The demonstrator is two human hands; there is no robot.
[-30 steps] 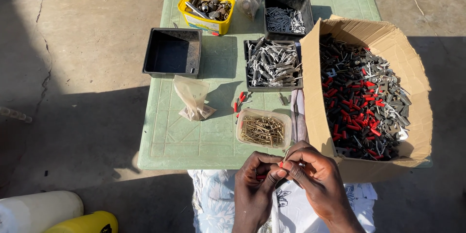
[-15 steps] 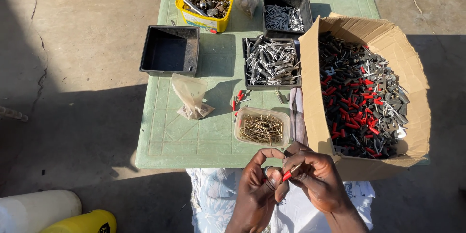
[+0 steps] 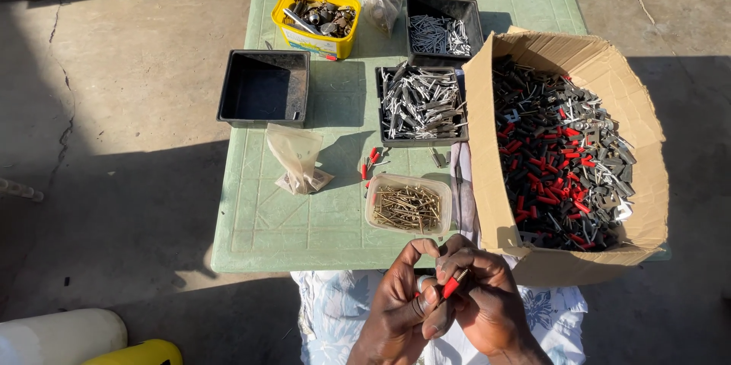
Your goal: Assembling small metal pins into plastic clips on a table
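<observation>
Hands closer together than a moment ago, right hand [image 3: 487,300] pinching red plug [image 3: 451,286], left hand [image 3: 400,304] gripping its tip, screw tub [image 3: 407,207] just beyond on green worktop [image 3: 259,213].

Since a second ago both hands have dropped lower and nearer the body. The small red plastic-sleeved part [image 3: 451,286], earlier nearly buried between the fingers, now shows pinched between the right hand [image 3: 487,300] and the left hand [image 3: 400,306], angled up to the right.
</observation>
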